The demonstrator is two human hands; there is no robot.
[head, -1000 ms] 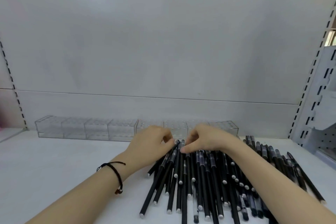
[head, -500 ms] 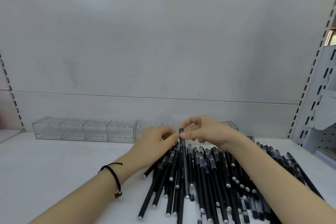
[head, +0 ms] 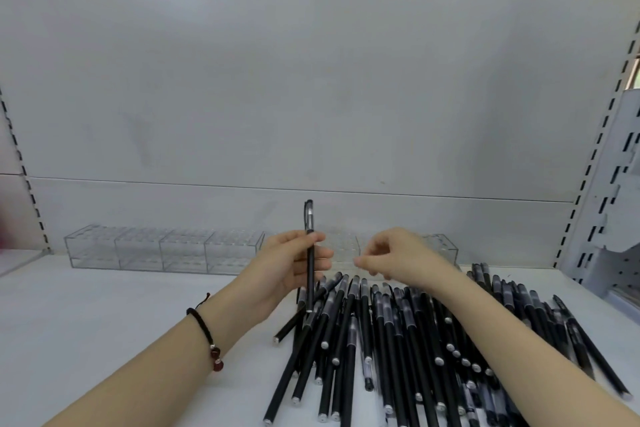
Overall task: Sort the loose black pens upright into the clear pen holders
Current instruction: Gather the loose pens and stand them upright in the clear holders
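The left hand (head: pixel 291 267) has its fingers (head: pixel 320 238) wrapped round one black pen (head: pixel 309 218), held upright with the capped end on top and the lower end just above the pile. The right hand (head: pixel 398 256) hovers beside it, its fingers (head: pixel 362 262) loosely curled and holding nothing. Beneath both wrists, the loose black pens (head: pixel 398 340) lie heaped on the white surface (head: pixel 104 305). Behind the hands, clear pen holders (head: pixel 162 246) stand in a row against the back panel (head: pixel 311 80), see-through from wall to wall, with hole grids on top. Any print on the pens is too small to read.
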